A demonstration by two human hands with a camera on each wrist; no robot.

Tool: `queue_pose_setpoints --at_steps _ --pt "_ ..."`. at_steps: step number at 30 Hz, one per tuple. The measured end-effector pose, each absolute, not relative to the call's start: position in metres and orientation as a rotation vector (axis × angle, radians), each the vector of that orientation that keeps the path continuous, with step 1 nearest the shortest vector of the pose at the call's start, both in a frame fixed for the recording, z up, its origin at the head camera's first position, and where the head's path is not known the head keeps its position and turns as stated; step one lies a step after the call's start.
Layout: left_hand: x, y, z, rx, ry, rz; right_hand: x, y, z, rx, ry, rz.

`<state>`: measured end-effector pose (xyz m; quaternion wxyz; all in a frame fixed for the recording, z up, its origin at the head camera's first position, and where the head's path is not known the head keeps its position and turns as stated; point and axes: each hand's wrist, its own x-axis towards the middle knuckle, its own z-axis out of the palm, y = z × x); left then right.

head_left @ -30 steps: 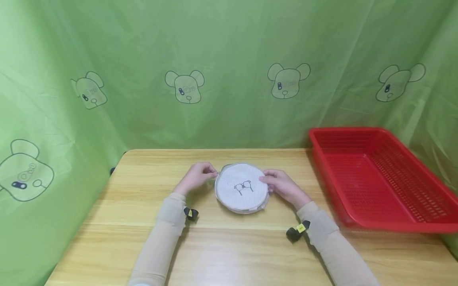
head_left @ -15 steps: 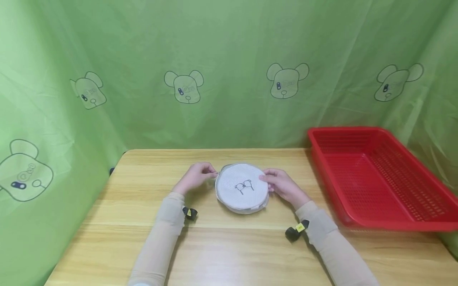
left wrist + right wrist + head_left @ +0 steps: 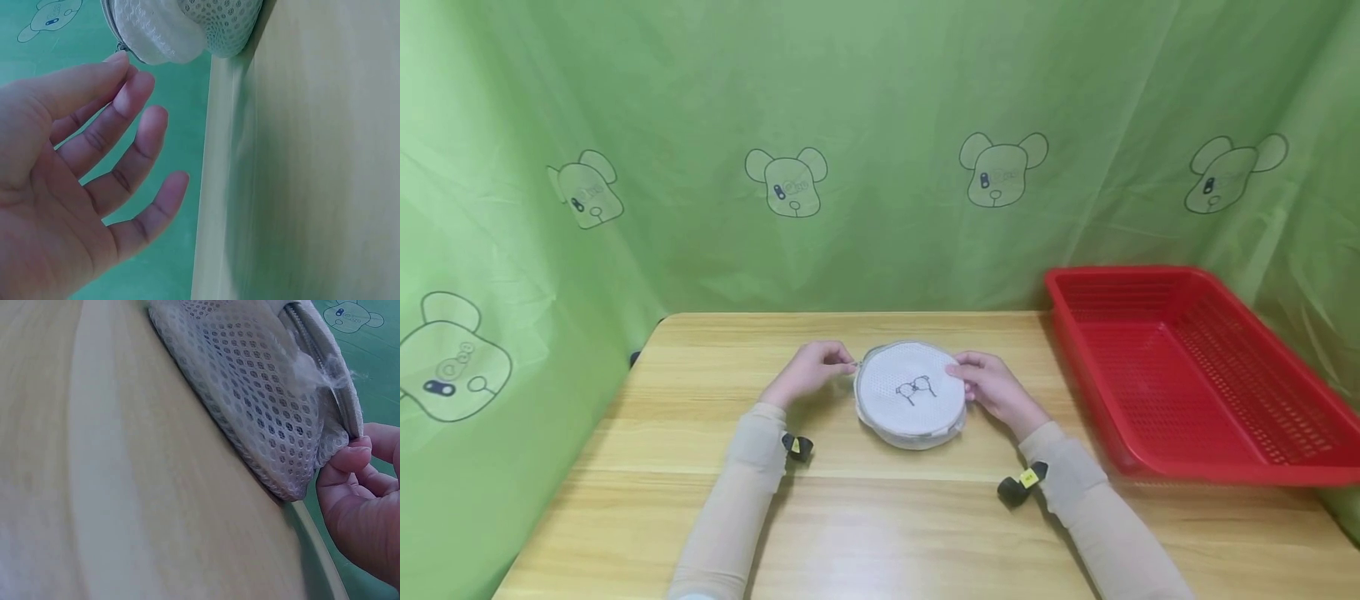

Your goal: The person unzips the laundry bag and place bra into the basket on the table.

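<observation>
A round, pale mesh laundry bag [image 3: 912,390] with a grey zipped rim lies on the table, its flat lid printed with a small line drawing. My left hand [image 3: 816,368] is at its left edge, thumb and index finger pinching the small zipper pull [image 3: 121,46]; the other fingers stay loosely bent, apart from the bag. On the right side, my right hand [image 3: 996,387] pinches the bag's rim, thumb over the lid and fingers beneath. In the right wrist view, the zipper [image 3: 306,334] runs along the rim above the honeycomb mesh side [image 3: 256,394], with wispy white threads near it.
A large red plastic basket [image 3: 1101,417] with slotted walls stands at the right of the wooden table [image 3: 880,533]. Green curtain [image 3: 887,250] with bear-head prints hangs behind and at both sides. Each wrist carries a small black camera [image 3: 1013,492] on a band.
The bag has shifted a little to the right and its lid drawing has turned slightly. Both hands keep their grips and have hardly moved.
</observation>
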<state>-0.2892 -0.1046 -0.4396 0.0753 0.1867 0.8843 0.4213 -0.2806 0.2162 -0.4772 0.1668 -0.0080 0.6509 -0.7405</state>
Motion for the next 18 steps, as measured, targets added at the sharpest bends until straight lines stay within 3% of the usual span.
queue_pose_setpoints --at_steps 18 --pt "-0.2899 -0.1106 -0.4387 0.636 2.531 1.277 -0.2805 0.2159 -0.4755 0.025 1.867 -2.122"
